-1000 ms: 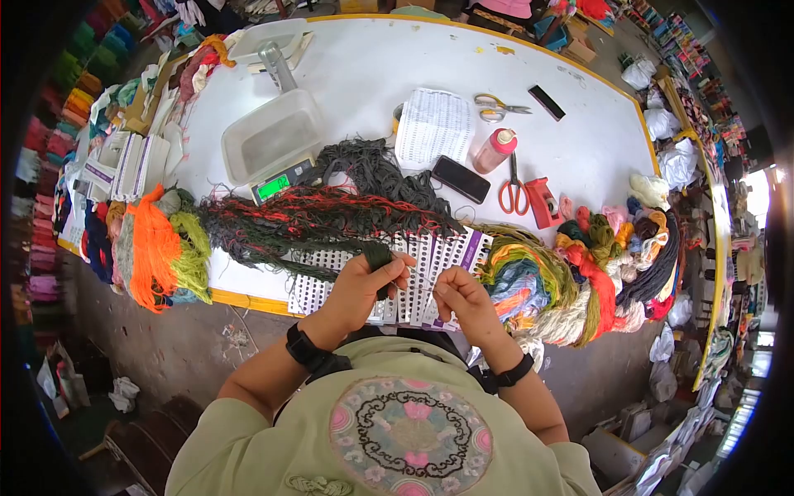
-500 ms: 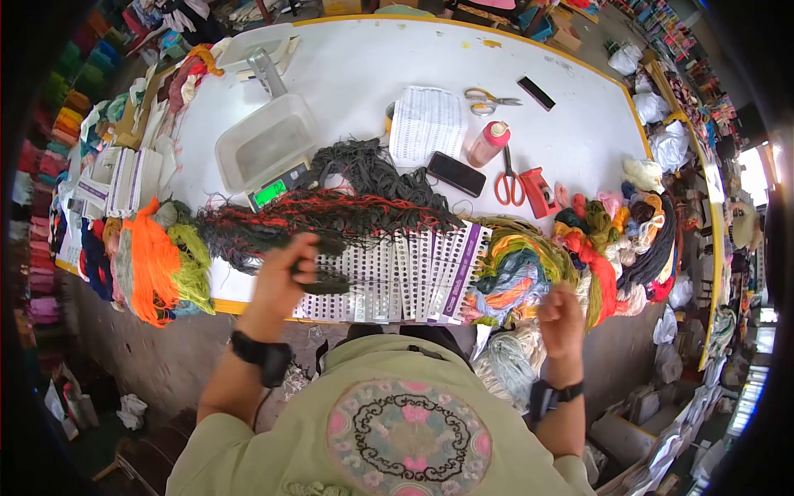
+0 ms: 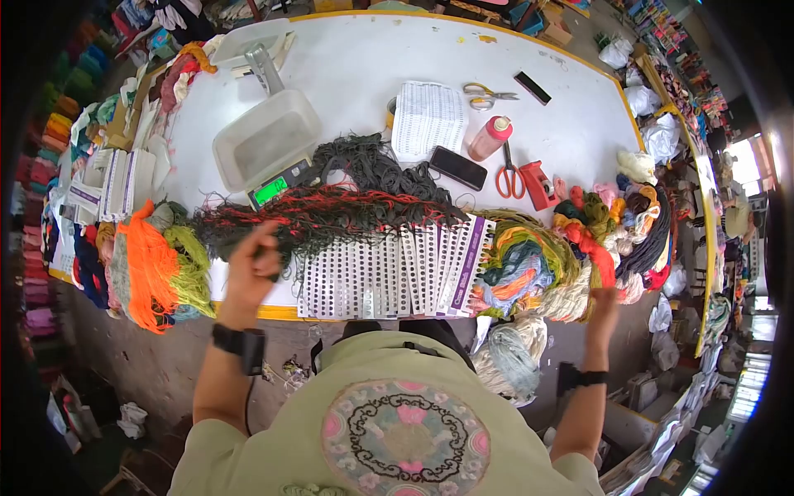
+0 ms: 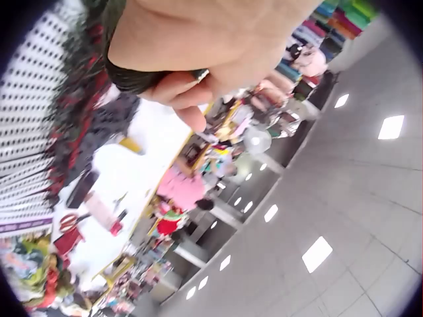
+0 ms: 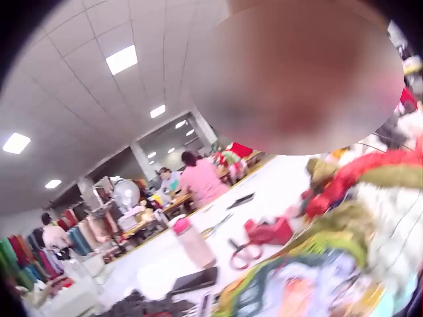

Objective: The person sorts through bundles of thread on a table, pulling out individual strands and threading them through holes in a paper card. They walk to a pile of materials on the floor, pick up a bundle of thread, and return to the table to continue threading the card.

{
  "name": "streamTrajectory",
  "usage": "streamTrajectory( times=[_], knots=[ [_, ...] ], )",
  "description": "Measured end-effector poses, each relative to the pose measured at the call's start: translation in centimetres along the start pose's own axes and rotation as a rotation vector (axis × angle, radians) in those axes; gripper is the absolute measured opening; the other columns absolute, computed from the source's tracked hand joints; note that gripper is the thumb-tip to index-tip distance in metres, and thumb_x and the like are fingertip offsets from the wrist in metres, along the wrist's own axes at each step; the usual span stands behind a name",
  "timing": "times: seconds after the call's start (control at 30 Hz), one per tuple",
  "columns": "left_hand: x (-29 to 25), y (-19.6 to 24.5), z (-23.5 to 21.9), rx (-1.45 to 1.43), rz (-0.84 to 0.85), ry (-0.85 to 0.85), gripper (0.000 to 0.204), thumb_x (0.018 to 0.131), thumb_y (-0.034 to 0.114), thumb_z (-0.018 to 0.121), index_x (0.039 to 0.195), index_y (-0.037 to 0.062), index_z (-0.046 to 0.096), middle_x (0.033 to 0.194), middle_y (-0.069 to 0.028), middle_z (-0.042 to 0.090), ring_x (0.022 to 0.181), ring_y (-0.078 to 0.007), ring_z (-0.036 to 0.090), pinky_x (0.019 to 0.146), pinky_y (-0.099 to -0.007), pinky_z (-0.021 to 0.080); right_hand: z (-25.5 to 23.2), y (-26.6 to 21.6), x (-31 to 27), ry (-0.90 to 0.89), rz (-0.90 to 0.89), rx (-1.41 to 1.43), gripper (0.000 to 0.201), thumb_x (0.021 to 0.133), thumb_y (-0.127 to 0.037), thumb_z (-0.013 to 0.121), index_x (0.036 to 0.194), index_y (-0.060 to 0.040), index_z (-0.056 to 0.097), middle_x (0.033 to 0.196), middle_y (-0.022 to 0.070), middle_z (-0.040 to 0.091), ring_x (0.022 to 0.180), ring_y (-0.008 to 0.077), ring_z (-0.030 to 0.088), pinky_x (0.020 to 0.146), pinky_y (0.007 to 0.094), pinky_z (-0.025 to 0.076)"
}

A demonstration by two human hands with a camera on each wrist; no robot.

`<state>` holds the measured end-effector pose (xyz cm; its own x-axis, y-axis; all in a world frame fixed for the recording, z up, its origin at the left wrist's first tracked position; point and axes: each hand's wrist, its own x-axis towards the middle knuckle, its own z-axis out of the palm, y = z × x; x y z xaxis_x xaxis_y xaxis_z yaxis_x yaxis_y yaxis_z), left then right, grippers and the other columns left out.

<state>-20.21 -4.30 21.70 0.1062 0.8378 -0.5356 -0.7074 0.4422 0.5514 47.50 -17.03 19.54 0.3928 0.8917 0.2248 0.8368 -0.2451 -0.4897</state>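
My left hand [image 3: 252, 269], at the table's front left, grips a bundle of dark green yarn [image 4: 129, 78], whose loop wraps round the fingers in the left wrist view. Far to the right, my right hand [image 3: 604, 318] is raised before the coloured skeins with its fingers curled; it is badly blurred in the right wrist view. Thin dark strands show near it there, drawn out from the bundle. White punched cards [image 3: 356, 277] lie fanned between the hands. Behind them stretches a long tangle of black and red yarn [image 3: 356, 207].
Multicoloured skeins [image 3: 521, 277] crowd the right, orange and lime ones [image 3: 149, 264] the left. Farther back are a scale [image 3: 271, 191] under a clear tub [image 3: 265, 136], a printed sheet [image 3: 428, 120], a phone [image 3: 457, 168], a pink-capped bottle [image 3: 490, 139], red-handled scissors [image 3: 509, 180] and a red dispenser [image 3: 539, 187].
My hands were close together over the cards and have spread wide apart. The left went left with the dark green yarn, the right went right, with strands drawn out between them.
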Motion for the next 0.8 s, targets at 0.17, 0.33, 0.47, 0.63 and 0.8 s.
streamTrajectory(
  times=[0.17,0.33,0.47,0.63,0.8],
  knots=[
    [4.4,-9.0,5.0,0.032,-0.354,-0.186,0.033,0.094,0.019,0.055,0.123,0.0045,0.055,0.106,-0.0069,0.061,0.051,-0.0028,0.034,0.045,-0.0158,0.03,10.7,-14.2,0.0,-0.432,-0.01,0.439,0.008,0.097,-0.012,0.049,0.096,-0.0046,0.052,0.067,0.0005,0.05,0.058,0.0087,0.052,0.053,0.0254,0.045],
    [10.5,-15.1,7.4,0.014,-0.492,-0.16,0.028,0.093,0.019,0.058,0.113,-0.0012,0.059,0.1,-0.0082,0.064,0.053,-0.0031,0.038,0.044,-0.0172,0.031,17.9,-19.3,2.3,-0.588,-0.11,0.414,0.009,0.091,-0.013,0.057,0.092,-0.0044,0.055,0.065,0.0133,0.058,0.055,0.0228,0.058,0.053,0.0343,0.044],
    [13.9,-20.0,8.2,0.557,-0.406,-0.011,0.023,0.087,0.02,0.063,0.101,0.0004,0.063,0.081,-0.0055,0.062,0.05,-0.0063,0.043,0.041,-0.0214,0.032,23.4,-19.4,3.7,-0.795,-0.079,0.46,0.012,0.092,-0.017,0.057,0.094,-0.006,0.056,0.064,0.0127,0.059,0.056,0.0246,0.061,0.054,0.0365,0.045],
    [15.1,-23.4,9.7,0.882,-0.311,0.048,0.016,0.083,0.019,0.065,0.09,0.0042,0.064,0.07,-0.0024,0.058,0.05,-0.0096,0.047,0.043,-0.026,0.036,27.7,-18.3,4.5,-0.856,-0.185,0.404,0.012,0.092,-0.019,0.057,0.096,-0.0089,0.054,0.063,0.01,0.058,0.057,0.0239,0.058,0.053,0.0354,0.044],
    [15.3,-24.7,10.8,0.873,-0.194,0.097,0.019,0.086,0.021,0.062,0.086,0.0026,0.062,0.066,-0.0039,0.057,0.051,-0.0126,0.052,0.049,-0.0284,0.042,28.6,-17.2,4.6,-0.895,-0.239,0.363,0.013,0.094,-0.021,0.055,0.098,-0.0084,0.052,0.061,0.0072,0.056,0.053,0.0178,0.055,0.052,0.0321,0.043]
  ],
)
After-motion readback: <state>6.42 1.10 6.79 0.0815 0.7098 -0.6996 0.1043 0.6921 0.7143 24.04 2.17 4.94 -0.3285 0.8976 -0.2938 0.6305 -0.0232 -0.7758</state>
